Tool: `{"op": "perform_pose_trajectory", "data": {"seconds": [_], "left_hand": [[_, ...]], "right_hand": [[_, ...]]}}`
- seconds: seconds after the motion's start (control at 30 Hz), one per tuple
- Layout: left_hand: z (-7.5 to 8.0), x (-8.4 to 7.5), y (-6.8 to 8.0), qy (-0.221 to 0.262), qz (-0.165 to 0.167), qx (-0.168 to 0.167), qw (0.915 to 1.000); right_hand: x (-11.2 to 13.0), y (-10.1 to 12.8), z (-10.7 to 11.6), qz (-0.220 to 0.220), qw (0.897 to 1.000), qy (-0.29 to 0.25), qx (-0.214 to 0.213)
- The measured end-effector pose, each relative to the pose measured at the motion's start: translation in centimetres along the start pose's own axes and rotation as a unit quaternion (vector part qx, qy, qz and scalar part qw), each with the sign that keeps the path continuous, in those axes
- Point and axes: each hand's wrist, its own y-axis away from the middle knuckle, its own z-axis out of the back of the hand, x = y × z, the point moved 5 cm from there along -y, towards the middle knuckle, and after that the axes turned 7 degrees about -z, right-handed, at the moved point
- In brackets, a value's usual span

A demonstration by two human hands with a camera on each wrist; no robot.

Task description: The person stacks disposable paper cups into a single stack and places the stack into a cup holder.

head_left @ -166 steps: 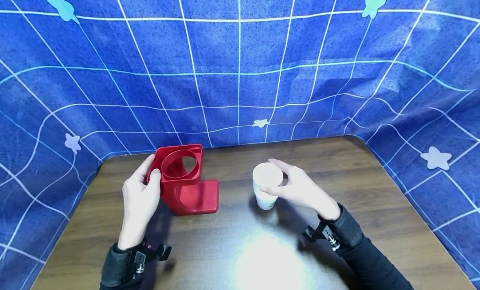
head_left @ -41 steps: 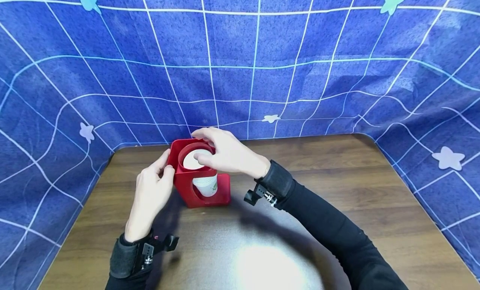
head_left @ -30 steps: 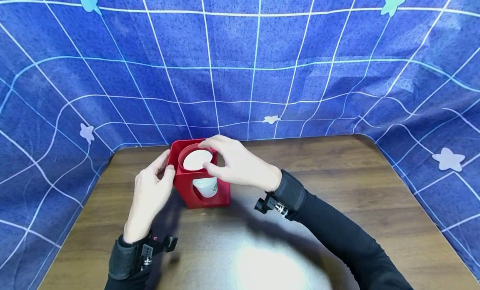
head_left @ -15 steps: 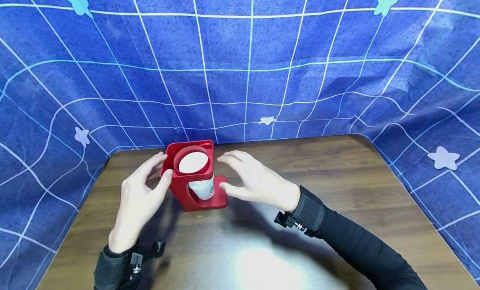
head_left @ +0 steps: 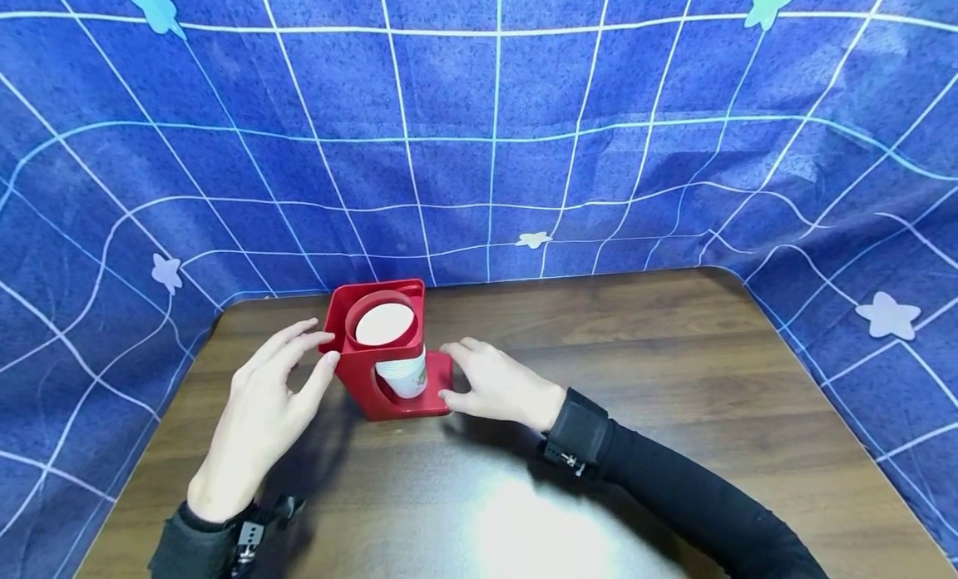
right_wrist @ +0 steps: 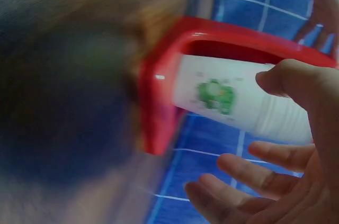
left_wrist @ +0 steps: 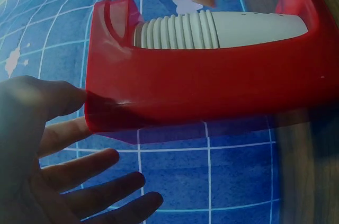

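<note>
A red cup holder (head_left: 372, 378) stands upright at the back left of the wooden table (head_left: 674, 354). A white paper cup (head_left: 385, 324) sits in its ring, its ribbed rim (left_wrist: 175, 32) and green print (right_wrist: 216, 96) showing in the wrist views. My left hand (head_left: 310, 350) is beside the holder's left wall with fingers spread, and its thumb (left_wrist: 50, 99) is at the red wall. My right hand (head_left: 467, 378) lies by the right edge of the holder's base with fingers relaxed and holds nothing.
A blue cloth (head_left: 524, 146) with a white grid and star shapes hangs behind the table and wraps round both sides. Bare tabletop stretches to the right and front of the holder, with a bright glare patch (head_left: 531, 529) near the front edge.
My right hand has let go of the cup's rim and dropped to the table beside the holder's base. My left hand has loosened from the holder and spread its fingers.
</note>
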Motion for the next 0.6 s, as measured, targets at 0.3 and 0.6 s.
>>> {"op": "perform_pose_trajectory", "data": {"seconds": [0.3,0.6], "left_hand": [[0.0,-0.2,0.1,-0.024,-0.023,0.016,0.9993],[0.2,-0.7,-0.3,-0.032,-0.032,0.035,0.9983]], "right_hand": [[-0.3,-1.4,-3.5,-0.037,0.996,0.047,0.066],[0.3,-1.5,-4.8,-0.024,0.994,0.068,0.084]]}}
